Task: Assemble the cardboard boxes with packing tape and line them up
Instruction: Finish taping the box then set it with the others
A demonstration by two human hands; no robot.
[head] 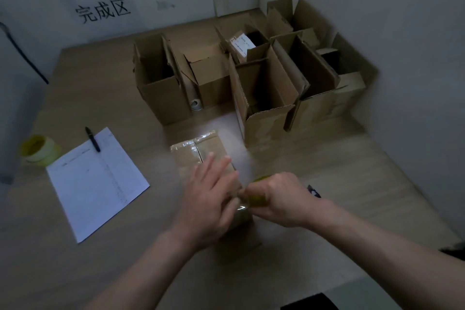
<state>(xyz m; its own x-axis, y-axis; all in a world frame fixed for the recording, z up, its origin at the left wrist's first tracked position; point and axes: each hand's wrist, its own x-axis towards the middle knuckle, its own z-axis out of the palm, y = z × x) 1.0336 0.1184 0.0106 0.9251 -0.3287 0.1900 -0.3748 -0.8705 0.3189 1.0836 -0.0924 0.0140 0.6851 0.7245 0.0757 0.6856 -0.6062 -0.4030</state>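
Left hand [210, 199]: palm down, fingers straight and spread, lying flat on the top face of the small cardboard box [201, 156]; fingertips point away from the person. Holds nothing.

Right hand [279, 199]: fingers curled round a yellowish roll of packing tape [256, 200], held at the small cardboard box's right edge, just beside the left hand's thumb side. The roll is mostly hidden by the fingers and blurred.

Small cardboard box: brown, closed flaps facing up, centre seam visible, glossy clear tape across the top, wrinkled and catching light at the far edge. Stands on the desk [327, 163] directly before the person, near part covered by both hands.

Open cardboard boxes [264, 98]: a cluster beyond the small cardboard box, toward the far right corner of the desk, flaps upright, interiors dark; they stand close together, several touching. One at the back bears a white label [242, 44].

Second tape roll [40, 150]: yellow-green, far to the left of the small cardboard box, at the desk's left edge.

Sheet of paper [98, 178]: white, printed, left of the small cardboard box, with a black pen [92, 139] lying on its far corner.

Wall sign [103, 10]: black characters, beyond the small cardboard box, upper left.
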